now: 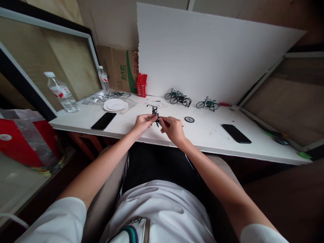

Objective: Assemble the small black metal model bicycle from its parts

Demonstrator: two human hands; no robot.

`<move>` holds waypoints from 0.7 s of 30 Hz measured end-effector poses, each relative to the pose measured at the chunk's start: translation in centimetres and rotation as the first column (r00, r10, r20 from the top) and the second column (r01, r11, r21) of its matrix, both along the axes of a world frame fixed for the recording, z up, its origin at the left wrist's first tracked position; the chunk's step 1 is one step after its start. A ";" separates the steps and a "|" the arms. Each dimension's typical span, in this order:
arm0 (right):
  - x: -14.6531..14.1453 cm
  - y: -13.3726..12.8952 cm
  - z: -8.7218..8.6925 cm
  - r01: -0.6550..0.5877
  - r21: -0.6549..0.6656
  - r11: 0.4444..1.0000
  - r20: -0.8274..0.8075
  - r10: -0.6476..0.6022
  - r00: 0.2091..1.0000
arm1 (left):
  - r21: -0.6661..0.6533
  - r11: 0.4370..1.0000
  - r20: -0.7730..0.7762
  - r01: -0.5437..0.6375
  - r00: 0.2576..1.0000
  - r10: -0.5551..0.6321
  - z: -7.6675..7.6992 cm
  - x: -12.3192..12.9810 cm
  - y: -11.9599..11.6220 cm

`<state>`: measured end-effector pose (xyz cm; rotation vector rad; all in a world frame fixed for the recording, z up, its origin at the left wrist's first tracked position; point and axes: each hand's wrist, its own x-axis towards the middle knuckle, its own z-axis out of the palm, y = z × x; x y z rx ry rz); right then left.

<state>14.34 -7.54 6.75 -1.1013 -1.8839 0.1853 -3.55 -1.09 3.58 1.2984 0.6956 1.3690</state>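
Note:
Above the near edge of the white table, both my hands meet at a small black model bicycle (155, 110) whose handlebar points away from me. My left hand (144, 122) is closed, pinching the frame from the left. From the right, my right hand (172, 128) is closed with thumb and forefinger at the model's lower part; the fingers hide what exactly they grip. A loose spoked wheel (189, 119) lies flat on the table just right of my right hand.
Model bicycles (207, 104) stand at the back. Phones (103, 121) lie left and right. White discs (115, 105), clear wrapping with black part frames, a red box (142, 85) and water bottles (62, 92) occupy the left side. A white board (215, 54) leans behind.

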 end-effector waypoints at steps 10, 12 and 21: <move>-1.0 -0.8 0.1 -0.125 -0.201 0.972 -0.354 0.047 0.934 | -0.010 0.999 0.005 -0.035 0.999 0.035 0.1 0.3 -0.4; -1.2 -0.7 0.1 -0.192 -0.231 0.954 -0.460 0.066 0.885 | -0.016 0.999 0.015 -0.042 0.999 0.042 0.0 0.4 -0.5; -1.8 -0.5 0.1 -0.338 -0.344 0.876 -0.654 0.034 0.755 | -0.096 0.995 0.086 -0.031 0.995 0.039 -0.5 0.7 -0.3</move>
